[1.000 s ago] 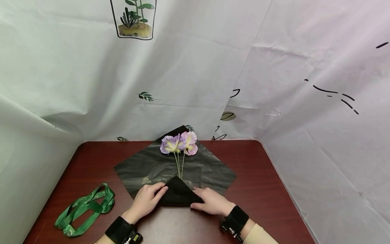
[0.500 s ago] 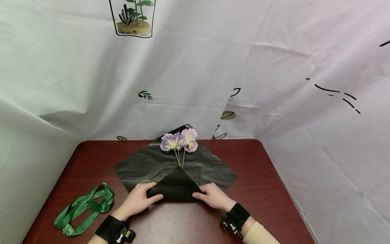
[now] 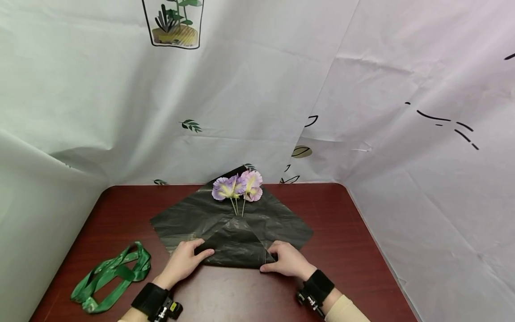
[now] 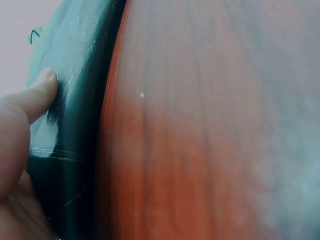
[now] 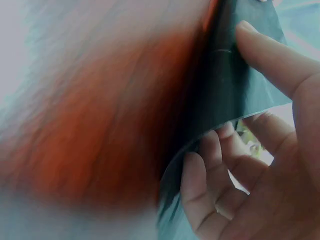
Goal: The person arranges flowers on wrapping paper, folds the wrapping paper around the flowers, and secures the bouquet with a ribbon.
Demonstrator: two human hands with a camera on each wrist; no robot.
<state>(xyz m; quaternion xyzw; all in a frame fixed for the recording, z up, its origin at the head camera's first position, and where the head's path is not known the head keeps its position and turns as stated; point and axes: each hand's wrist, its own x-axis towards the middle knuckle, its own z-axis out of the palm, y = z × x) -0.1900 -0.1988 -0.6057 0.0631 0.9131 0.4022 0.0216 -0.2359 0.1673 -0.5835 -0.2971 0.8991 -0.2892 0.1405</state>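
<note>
A sheet of black wrapping paper (image 3: 181, 223) lies on the table, its near corner folded up into a flap (image 3: 233, 241). Purple and pink artificial flowers (image 3: 229, 187) rest on it, the lower stems hidden beneath the flap. My left hand (image 3: 183, 261) holds the left end of the fold; in the left wrist view its thumb (image 4: 42, 92) lies on the paper, the other fingers mostly out of sight. At the right end, my right hand (image 3: 287, 260) grips the fold. The right wrist view has its thumb (image 5: 270, 57) on top and the fingers (image 5: 195, 175) curled at the paper's edge.
A looped green ribbon (image 3: 116, 275) lies on the table's left side. The reddish-brown table (image 3: 334, 223) is backed by a white printed cloth (image 3: 241, 89), which also hangs along both sides.
The flap's tip has moved further up over the stems and now lies flatter on the sheet. Both hands have shifted outward along the fold.
</note>
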